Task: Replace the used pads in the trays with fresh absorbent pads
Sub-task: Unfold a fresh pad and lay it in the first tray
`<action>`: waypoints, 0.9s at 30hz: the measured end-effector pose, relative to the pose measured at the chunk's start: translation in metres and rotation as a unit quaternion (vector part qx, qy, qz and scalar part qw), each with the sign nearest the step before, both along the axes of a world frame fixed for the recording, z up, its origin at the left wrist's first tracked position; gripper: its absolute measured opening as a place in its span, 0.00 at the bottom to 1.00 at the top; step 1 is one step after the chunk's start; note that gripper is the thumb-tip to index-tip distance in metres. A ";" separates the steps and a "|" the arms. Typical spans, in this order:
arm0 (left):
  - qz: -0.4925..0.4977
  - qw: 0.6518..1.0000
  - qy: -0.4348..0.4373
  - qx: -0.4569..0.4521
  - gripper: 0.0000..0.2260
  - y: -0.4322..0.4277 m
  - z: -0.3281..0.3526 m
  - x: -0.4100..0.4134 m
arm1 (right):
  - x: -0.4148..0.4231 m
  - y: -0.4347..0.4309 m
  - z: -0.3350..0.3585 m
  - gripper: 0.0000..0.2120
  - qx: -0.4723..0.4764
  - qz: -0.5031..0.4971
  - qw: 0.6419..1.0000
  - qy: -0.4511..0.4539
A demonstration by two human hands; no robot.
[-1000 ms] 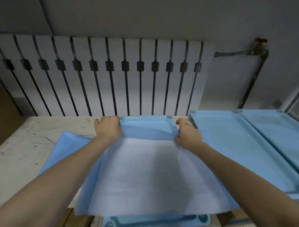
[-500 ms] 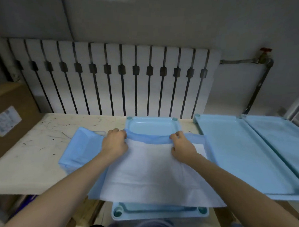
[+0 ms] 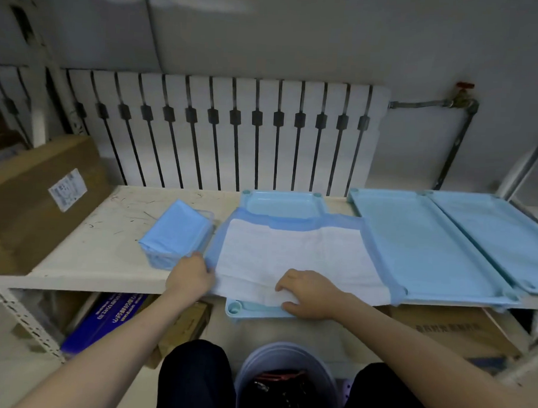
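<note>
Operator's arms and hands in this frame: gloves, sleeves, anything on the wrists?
No gloves: the left hand and right hand are bare. The left forearm and right forearm are bare too, with no sleeve showing up to the frame edge. No watch, band or ring is visible. The only clothing in view is dark trousers at the bottom.
</note>
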State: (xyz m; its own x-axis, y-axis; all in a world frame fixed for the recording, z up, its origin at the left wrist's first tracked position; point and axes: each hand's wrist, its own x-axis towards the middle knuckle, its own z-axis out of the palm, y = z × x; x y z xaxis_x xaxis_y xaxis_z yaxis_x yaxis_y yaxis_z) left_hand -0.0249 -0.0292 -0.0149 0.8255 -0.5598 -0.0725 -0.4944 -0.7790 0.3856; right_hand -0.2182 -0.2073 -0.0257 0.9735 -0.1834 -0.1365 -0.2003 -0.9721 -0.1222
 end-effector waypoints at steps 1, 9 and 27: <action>0.028 0.998 0.049 -0.012 0.15 0.004 0.001 -0.004 | -0.002 0.003 -0.001 0.21 0.004 0.008 1.000 -0.017; 0.133 0.918 0.316 -0.198 0.11 -0.007 0.025 -0.009 | 0.002 0.023 -0.001 0.17 0.058 -0.012 0.995 -0.079; -0.151 0.962 -0.020 -0.227 0.20 -0.038 0.089 -0.029 | 0.016 0.018 0.073 0.08 0.121 -0.174 0.931 -0.297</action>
